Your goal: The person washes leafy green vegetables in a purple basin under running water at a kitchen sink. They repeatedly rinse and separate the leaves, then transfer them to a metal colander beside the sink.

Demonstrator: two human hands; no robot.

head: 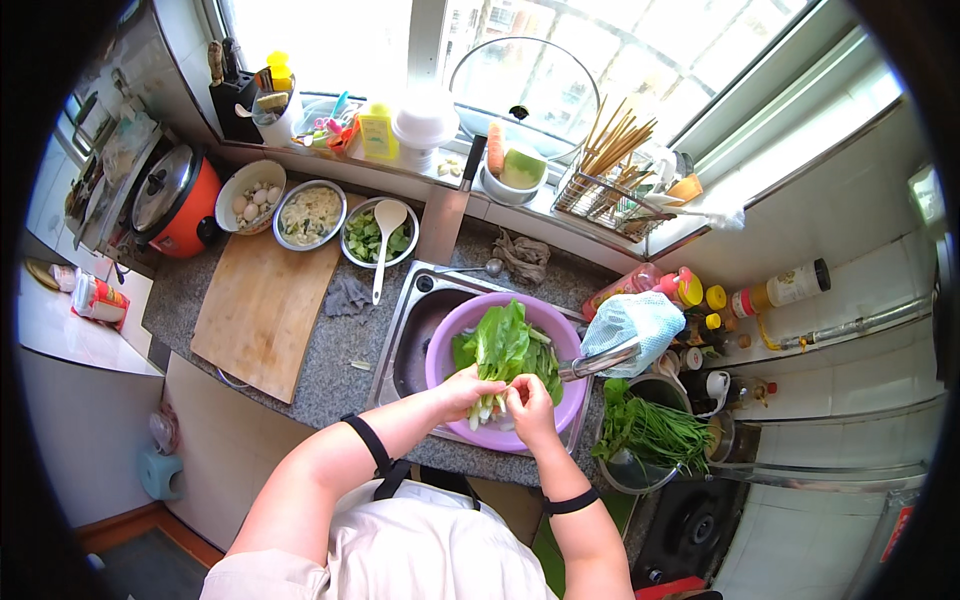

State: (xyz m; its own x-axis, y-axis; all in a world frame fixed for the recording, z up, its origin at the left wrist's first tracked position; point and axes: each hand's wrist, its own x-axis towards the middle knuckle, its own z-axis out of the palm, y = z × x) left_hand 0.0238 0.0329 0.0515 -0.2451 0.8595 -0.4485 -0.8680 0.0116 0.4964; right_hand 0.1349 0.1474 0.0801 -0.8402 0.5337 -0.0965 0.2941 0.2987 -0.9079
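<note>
A bunch of leafy greens (504, 341) is in my left hand (463, 394), held by its pale stems over a purple plastic basin (568, 330). My right hand (529, 405) is beside the left, with thumb and forefinger pinched together at the stems; whether a piece is between them cannot be told. More green leaves lie in the basin beneath the bunch. The basin rests in a stainless steel sink (409, 352), under a faucet (600, 361) with a light blue mesh cloth (634, 330) over it.
Left of the sink are a wooden cutting board (262, 307), a grey cloth (347, 297) and bowls of food. A cleaver (444, 217) leans near the windowsill. A metal bowl of long greens (656, 427) stands right of the sink, near a gas stove (686, 525).
</note>
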